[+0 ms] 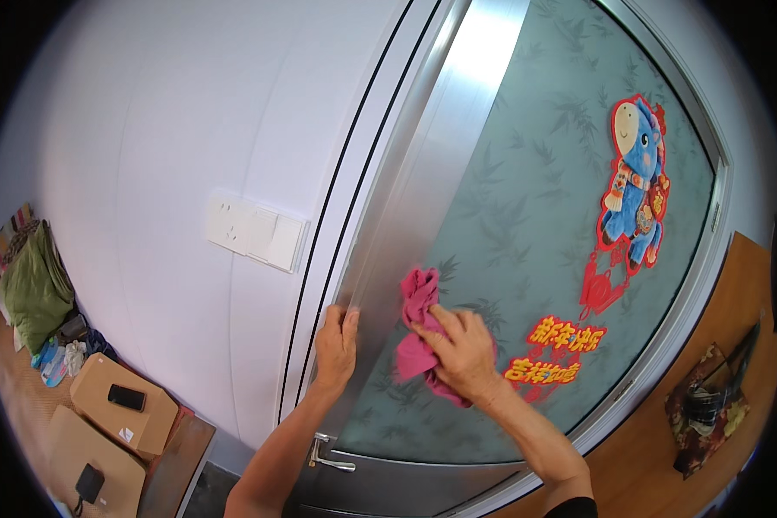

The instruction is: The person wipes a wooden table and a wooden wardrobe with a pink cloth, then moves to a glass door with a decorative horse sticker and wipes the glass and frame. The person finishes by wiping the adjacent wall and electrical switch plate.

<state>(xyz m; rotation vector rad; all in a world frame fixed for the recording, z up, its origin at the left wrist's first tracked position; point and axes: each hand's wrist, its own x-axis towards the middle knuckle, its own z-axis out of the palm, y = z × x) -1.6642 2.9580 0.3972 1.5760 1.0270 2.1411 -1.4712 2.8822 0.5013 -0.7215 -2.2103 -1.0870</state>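
Note:
A door with a frosted glass pane patterned with leaves and a brushed metal frame stands before me. My right hand presses a crumpled pink cloth against the lower left part of the glass, close to the metal frame. My left hand grips the door's left edge, above the lever handle; the fingertips are partly hidden behind that edge. On the glass, right of the cloth, are red and yellow character stickers, and above them a blue cartoon horse sticker.
White wall switches and a socket are left of the door. At lower left, cardboard boxes carry a smartphone and a small black item, near a green cloth bundle. A floral bag hangs at right.

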